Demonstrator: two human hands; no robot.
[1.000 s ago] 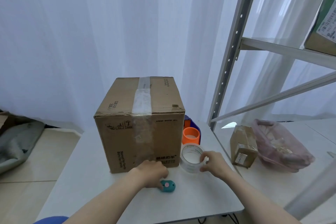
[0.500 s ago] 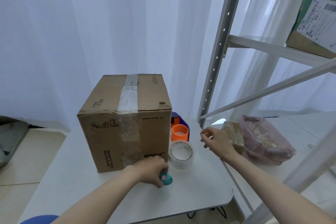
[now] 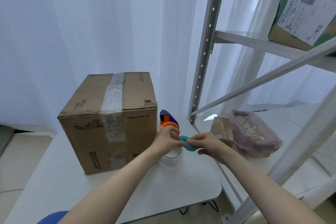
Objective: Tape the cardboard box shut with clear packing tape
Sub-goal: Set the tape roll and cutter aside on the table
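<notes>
Already the brown cardboard box (image 3: 111, 120) on the white table (image 3: 60, 183) carries a clear tape strip along its top seam and down its front face, so sealing looks largely done. Right of the box, the clear tape roll (image 3: 170, 158) rests on the table. Above the roll, the left hand (image 3: 166, 141) and right hand (image 3: 207, 143) together pinch a small teal cutter (image 3: 189, 144), perhaps for trimming.

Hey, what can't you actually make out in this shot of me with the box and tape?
- Head view: clear tape roll partly hidden by left hand.
- Teal object: both hands cover it; right hand.
- Cardboard box: far sides unseen.
- Shelf label: print too small.
</notes>
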